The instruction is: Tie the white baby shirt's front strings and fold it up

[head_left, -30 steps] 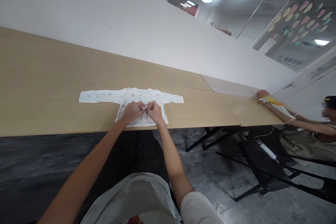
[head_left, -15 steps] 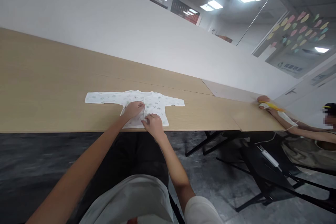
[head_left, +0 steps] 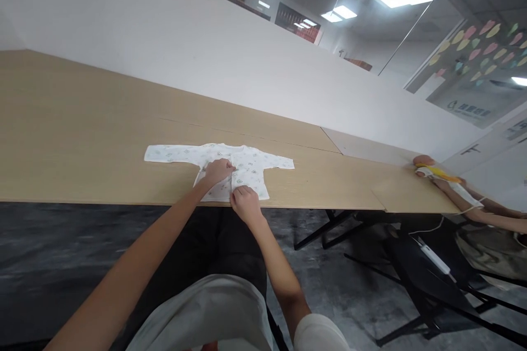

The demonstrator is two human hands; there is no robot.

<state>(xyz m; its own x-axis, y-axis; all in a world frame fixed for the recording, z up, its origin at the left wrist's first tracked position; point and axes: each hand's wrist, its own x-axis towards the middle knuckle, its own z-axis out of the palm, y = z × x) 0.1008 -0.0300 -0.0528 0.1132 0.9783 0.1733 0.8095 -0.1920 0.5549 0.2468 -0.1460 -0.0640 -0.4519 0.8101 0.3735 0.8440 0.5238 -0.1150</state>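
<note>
A small white baby shirt with a scattered print lies flat on the wooden table, its sleeves spread to both sides and its hem by the table's front edge. My left hand is closed at the middle of the shirt, fingertips pinched on the front opening. Lower down, near the hem, my right hand is closed on the edge of the same opening. The fabric right under the fingertips is hidden by both hands.
A white wall with glass above runs behind the table. At the far right, another person's arms reach to a doll in yellow and white. Black folding chairs stand below, one bearing a white power strip.
My right hand has closed its fingers at the shirt's lower front edge. My left hand stays pinched at the middle. The whole view has shifted slightly.
</note>
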